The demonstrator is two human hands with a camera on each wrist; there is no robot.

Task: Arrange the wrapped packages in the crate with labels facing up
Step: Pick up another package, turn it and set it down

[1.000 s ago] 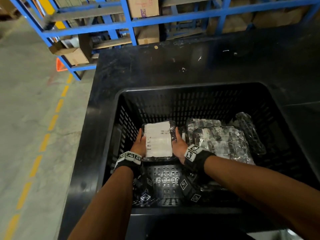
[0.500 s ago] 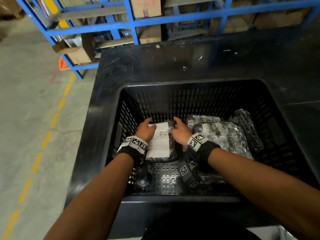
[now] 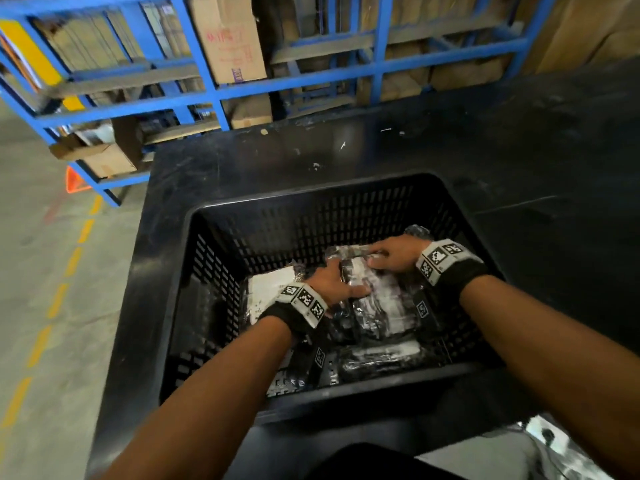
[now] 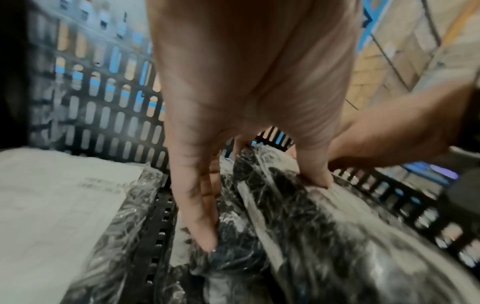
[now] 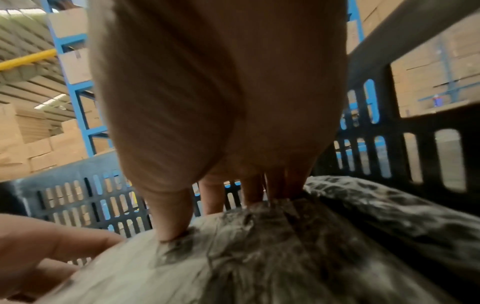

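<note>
A black slotted crate stands on a black table. A wrapped package with its white label up lies on the crate floor at the left, also in the left wrist view. Right of it lies a clear-wrapped dark package with no label showing. My left hand grips its left edge, fingers down the side and thumb on top. My right hand holds its far end, thumb on top and fingers over the far edge.
More wrapped packages lie in the crate: one at the near right and one by the right wall. Blue racking with cardboard boxes stands behind the table. A concrete floor with a yellow dashed line runs along the left.
Both hands have left the labelled package at the left and moved right onto the unlabelled wrapped package. The labelled package stays flat, label up.
</note>
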